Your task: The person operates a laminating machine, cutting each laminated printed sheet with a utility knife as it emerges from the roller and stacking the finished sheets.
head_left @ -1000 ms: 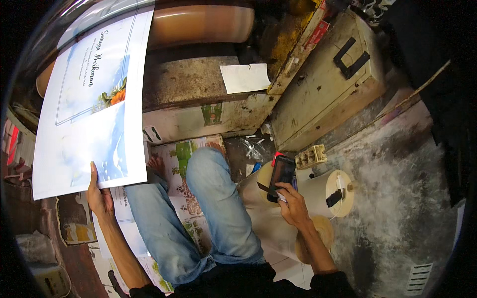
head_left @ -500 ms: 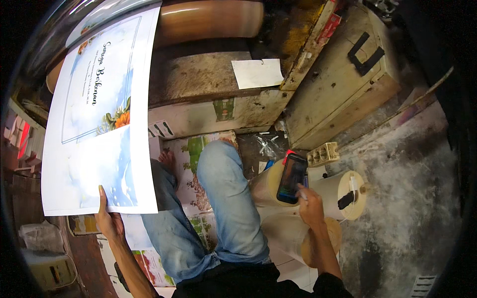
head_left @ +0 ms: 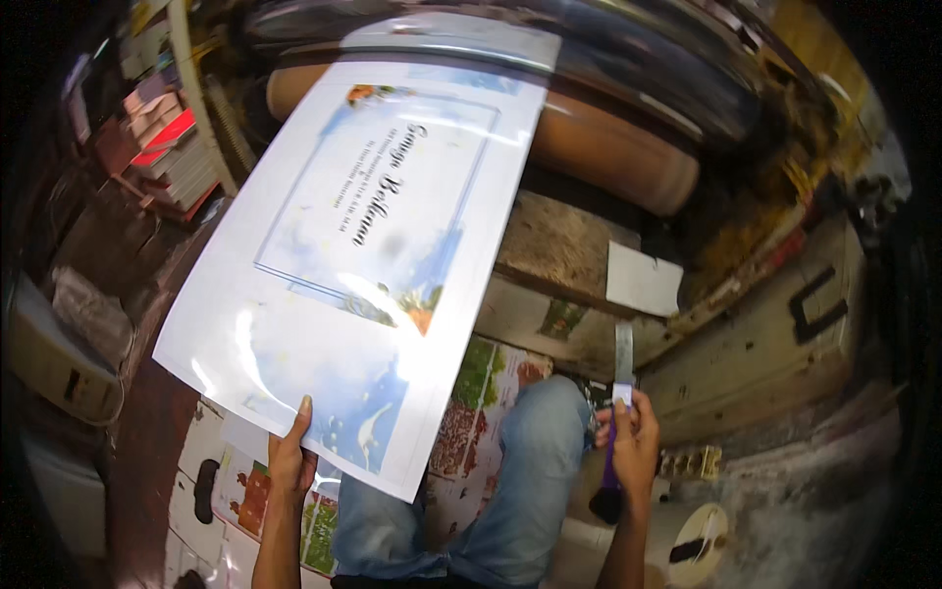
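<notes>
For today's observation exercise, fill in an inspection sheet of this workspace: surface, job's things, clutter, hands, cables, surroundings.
Surface: worn, stained machine bed with a white paper slip on it; printed sheets cover the floor.
Job's things: large glossy printed sheet, pale blue with a flower motif; cutter knife, blade pointing up.
Clutter: paper roll at lower right.
Hands: left hand grips the sheet's lower edge; right hand shut around the knife's purple handle.
Cables: socket strip; a dark plug on the roll; the lead is unclear.
Surroundings: brown roller; stacked books; the person's jeans.
</notes>
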Motion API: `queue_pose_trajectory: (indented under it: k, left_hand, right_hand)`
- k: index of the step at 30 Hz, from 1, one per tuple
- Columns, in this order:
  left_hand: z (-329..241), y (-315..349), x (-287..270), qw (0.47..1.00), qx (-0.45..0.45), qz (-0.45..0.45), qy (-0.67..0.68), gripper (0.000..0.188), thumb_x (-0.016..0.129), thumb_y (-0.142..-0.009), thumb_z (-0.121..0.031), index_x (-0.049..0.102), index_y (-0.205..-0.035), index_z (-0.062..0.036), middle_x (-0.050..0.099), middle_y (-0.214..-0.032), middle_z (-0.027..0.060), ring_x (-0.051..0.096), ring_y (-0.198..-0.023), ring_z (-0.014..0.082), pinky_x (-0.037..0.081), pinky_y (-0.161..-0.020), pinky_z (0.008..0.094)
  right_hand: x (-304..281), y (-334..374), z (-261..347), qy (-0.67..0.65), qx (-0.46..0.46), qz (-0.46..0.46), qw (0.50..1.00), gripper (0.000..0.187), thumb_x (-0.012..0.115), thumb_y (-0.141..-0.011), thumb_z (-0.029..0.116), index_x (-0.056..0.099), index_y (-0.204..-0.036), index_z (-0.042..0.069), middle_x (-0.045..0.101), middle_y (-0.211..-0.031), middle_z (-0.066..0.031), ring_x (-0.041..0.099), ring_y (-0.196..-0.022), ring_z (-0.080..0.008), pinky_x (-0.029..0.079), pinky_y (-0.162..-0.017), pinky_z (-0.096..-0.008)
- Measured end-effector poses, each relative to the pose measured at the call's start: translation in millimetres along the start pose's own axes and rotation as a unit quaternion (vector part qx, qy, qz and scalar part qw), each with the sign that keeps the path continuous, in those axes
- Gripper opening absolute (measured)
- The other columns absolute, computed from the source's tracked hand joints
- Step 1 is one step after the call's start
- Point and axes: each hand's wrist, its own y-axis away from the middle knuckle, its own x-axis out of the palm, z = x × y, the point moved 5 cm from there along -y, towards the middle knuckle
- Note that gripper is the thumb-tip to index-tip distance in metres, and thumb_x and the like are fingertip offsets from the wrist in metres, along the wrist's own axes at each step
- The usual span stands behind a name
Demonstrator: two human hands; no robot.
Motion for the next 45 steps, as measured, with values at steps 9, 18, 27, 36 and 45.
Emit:
queue_pose_trajectory:
  k: [9, 18, 27, 36, 45]
  left_hand:
    - [15, 30, -31, 0.997, -0.039, -0.063, 0.033, 0.028, 0.064, -0.089, -0.008, 0.048, -0.109, 0.0014, 0.06, -0.095, 0.0119, 0.065, -0.08, 0.0219, 0.059, -0.065, 0.0366]
    - [27, 62, -35, 0.994, -0.09, -0.057, 0.008, 0.048, 0.064, -0.089, -0.008, 0.042, -0.131, -0.0022, 0.057, -0.116, 0.0124, 0.06, -0.104, 0.0246, 0.054, -0.084, 0.04]
    - [34, 79, -61, 0.992, -0.104, -0.065, -0.02, 0.052, 0.066, -0.088, -0.01, 0.041, -0.132, -0.0021, 0.055, -0.118, 0.0133, 0.058, -0.108, 0.027, 0.053, -0.087, 0.0417]
    - [28, 93, -59, 0.988, -0.128, -0.082, -0.024, 0.066, 0.068, -0.086, -0.011, 0.03, -0.139, -0.0013, 0.049, -0.126, 0.018, 0.052, -0.115, 0.0298, 0.05, -0.093, 0.0443]
    - [24, 82, -128, 0.988, -0.097, -0.108, -0.052, 0.065, 0.07, -0.083, -0.008, 0.034, -0.137, -0.0017, 0.054, -0.121, 0.017, 0.057, -0.109, 0.0334, 0.051, -0.091, 0.0488]
  right_hand:
    - [117, -199, 96, -0.065, -0.156, 0.033, 0.985, 0.026, 0.052, -0.097, 0.023, 0.058, -0.107, 0.0, 0.063, -0.075, -0.0061, 0.053, -0.049, -0.0074, 0.041, -0.041, -0.0228]
    - [143, -324, 109, -0.017, -0.153, 0.047, 0.987, 0.026, 0.057, -0.094, 0.022, 0.062, -0.1, -0.003, 0.063, -0.068, -0.0072, 0.052, -0.044, -0.0098, 0.041, -0.039, -0.0248]
    - [147, -283, 107, -0.007, -0.226, 0.003, 0.974, 0.02, 0.068, -0.087, 0.019, 0.065, -0.088, 0.0, 0.058, -0.061, -0.0039, 0.049, -0.047, -0.0083, 0.04, -0.044, -0.0238]
    - [158, -299, 157, 0.296, -0.587, -0.008, 0.753, 0.064, 0.065, -0.063, -0.012, 0.064, -0.119, 0.02, 0.065, -0.109, -0.0077, 0.065, -0.08, -0.0271, 0.055, -0.075, -0.0356]
    - [188, -327, 113, 0.193, -0.51, 0.172, 0.821, 0.049, 0.064, -0.065, -0.011, 0.069, -0.109, 0.011, 0.066, -0.112, -0.0147, 0.065, -0.104, -0.0275, 0.054, -0.088, -0.0333]
